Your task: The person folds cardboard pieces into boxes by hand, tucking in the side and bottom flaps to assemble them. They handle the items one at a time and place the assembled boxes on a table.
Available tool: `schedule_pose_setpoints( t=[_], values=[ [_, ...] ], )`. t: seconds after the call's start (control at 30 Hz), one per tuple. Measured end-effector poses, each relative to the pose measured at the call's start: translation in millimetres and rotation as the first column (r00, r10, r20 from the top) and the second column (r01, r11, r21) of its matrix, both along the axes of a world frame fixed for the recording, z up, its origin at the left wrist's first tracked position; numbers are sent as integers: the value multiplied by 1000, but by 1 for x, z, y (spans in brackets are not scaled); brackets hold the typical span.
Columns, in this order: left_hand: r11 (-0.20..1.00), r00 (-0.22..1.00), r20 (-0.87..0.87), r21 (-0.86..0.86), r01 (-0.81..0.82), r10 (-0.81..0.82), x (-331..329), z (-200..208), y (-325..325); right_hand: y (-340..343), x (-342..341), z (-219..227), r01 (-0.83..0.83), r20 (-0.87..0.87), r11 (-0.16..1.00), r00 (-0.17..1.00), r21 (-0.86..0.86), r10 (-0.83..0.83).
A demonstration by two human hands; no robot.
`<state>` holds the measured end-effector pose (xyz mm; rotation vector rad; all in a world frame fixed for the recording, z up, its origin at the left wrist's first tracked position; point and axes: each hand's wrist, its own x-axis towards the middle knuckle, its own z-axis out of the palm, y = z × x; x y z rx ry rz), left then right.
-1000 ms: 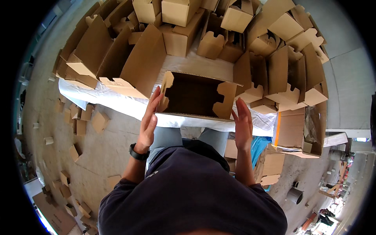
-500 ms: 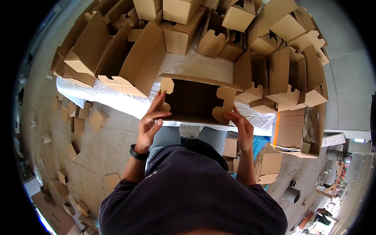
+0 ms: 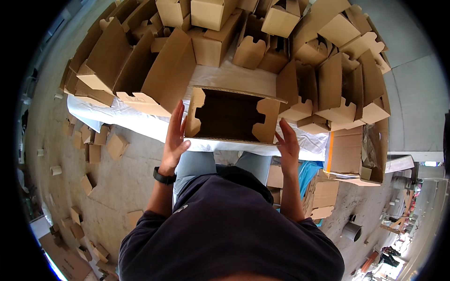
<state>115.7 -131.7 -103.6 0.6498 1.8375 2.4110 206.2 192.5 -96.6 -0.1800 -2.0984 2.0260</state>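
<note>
An uncovered brown cardboard box [image 3: 193,122] stands at the near edge of the white-covered table, its dark inside facing up. Notched end flaps show at its left and right ends. Beside its left end is my left hand [image 3: 175,140], fingers stretched and thumb apart, with a dark watch on the wrist. At the other end my right hand [image 3: 289,140] is spread too, close to the box's lower right corner. Neither hand grips the box; whether a fingertip still touches it I cannot tell.
Several cardboard boxes [image 3: 164,70] crowd the left, back and right of the table around the white cloth [image 3: 213,75]. A larger carton [image 3: 348,152] with an orange stripe stands at the right. Small boxes [image 3: 117,146] lie on the floor at left.
Both hands have let go of the box's ends and opened outward. The flaps my fingers held now stand straighter along the ends.
</note>
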Motion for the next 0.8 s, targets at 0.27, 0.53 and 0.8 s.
schedule_pose_setpoints(
  t=[0.27, 0.53, 0.8],
  values=[
    [795, 978, 208, -594, 123, 3, -16, -107, -9, 12, -12, -101, -263, 358, 867, 928, 423, 107],
    [992, 803, 582, 60, 111, -125, -8, -171, -40, 7, -7, -100, -95, 146, 988, 986, 125, 77],
    [966, 746, 639, 256, 21, -186, 4, -138, -34, 8, 15, -68, -85, -7, 946, 996, 312, 91]
  ],
)
